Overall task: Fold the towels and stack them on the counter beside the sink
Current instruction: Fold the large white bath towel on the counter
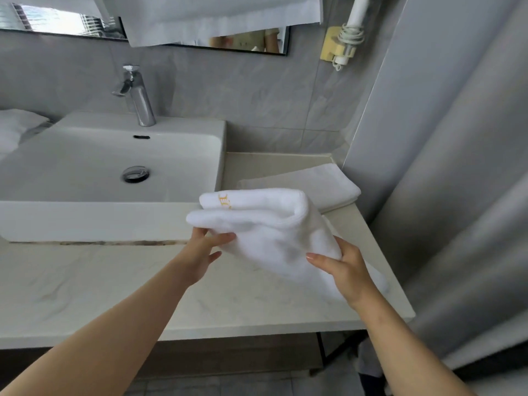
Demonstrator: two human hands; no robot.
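Note:
A folded white towel (pixel 265 224) with yellow embroidery is held just above the pale counter (pixel 114 281), to the right of the sink (pixel 85 164). My left hand (pixel 204 247) grips its near left edge, fingers under the fold and thumb on top. My right hand (pixel 343 270) holds its lower right side, thumb across the cloth. Behind it, a second folded white towel (pixel 314 181) lies flat on the counter in the back right corner.
A chrome tap (pixel 137 95) stands behind the basin. Another white cloth (pixel 220 15) hangs over the mirror above. A hair dryer holder (pixel 343 44) is fixed to the wall. A grey wall (pixel 443 167) closes the counter's right end. More white fabric (pixel 14 130) lies at far left.

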